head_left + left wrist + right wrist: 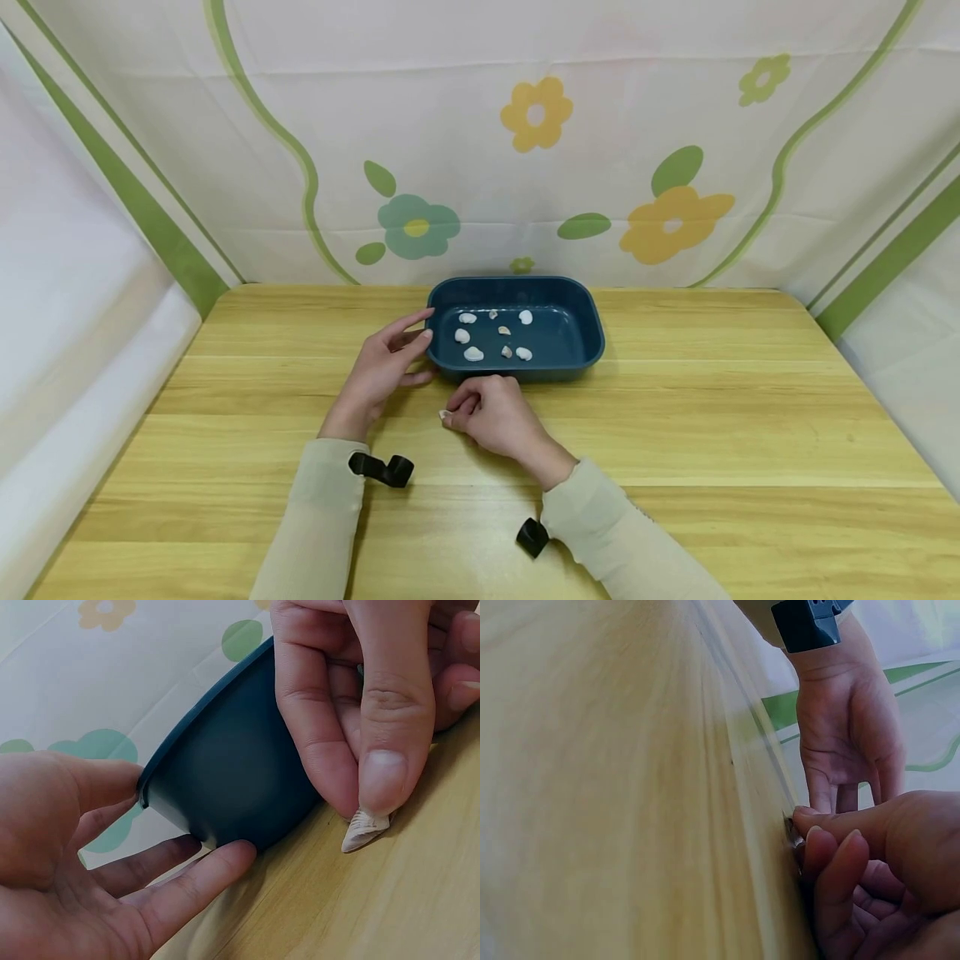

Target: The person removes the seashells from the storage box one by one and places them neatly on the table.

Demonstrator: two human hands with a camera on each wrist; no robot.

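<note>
A dark blue rectangular basin [517, 371] with rounded corners holds several small seashells [473, 354], mostly white, spread over its bottom. At its left end, my left hand [381, 367] touches the rim and outer wall with fairly straight fingers. My right hand [495, 414] is low over the table just in front of the basin. Between its thumb and index finger it pinches a white ribbed seashell [366, 829], whose pointed end sticks out close to the wood. In the right wrist view, fingers cover most of that shell [790, 831].
A wood-grain table [712, 417] spreads around the basin on both sides. Behind it hangs a pale curtain [465, 108] with flower prints, close to the basin's back edge. Black wrist mounts [386, 470] sit at both sleeves.
</note>
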